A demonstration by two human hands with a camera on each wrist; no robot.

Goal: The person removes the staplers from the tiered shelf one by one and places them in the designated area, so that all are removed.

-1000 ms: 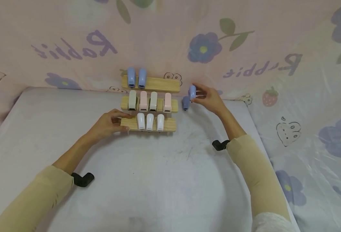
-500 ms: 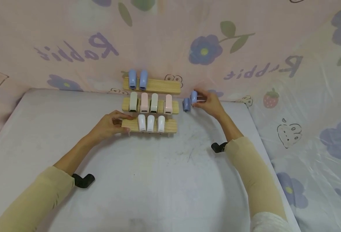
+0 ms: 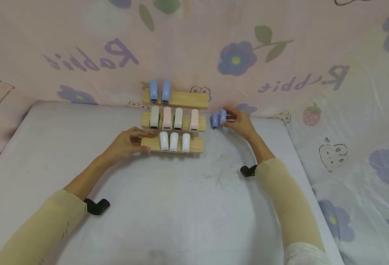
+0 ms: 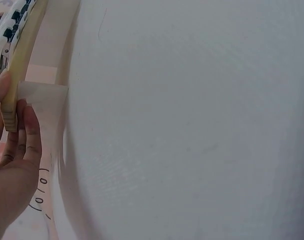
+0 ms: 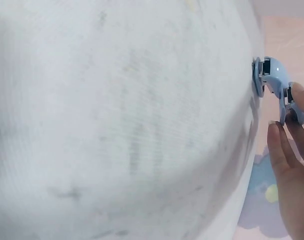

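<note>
At the left end of the lowest plank of a stepped wooden rack [image 3: 195, 145], my left hand [image 3: 125, 142] grips the board between thumb and fingers; the left wrist view shows the plank's end [image 4: 12, 107] in that grip. My right hand [image 3: 241, 124] pinches a small blue stapler [image 3: 223, 116] right of the rack. Close on its left, a second blue stapler [image 3: 215, 120] stands on the table. Blue staplers [image 3: 166, 92] sit at the left of the top plank. Green and pink staplers [image 3: 166, 118] fill the middle one, and white staplers [image 3: 173, 142] the lowest.
The rack stands on a pale table [image 3: 181, 206], near its back edge. Behind and to the right hangs a floral curtain [image 3: 181, 44] with rabbit drawings. Black angled pieces [image 3: 97, 207] stick out from both sleeves.
My right hand has lowered the blue stapler toward the table, so it now stands level beside the other blue one. My left hand keeps its grip on the rack.
</note>
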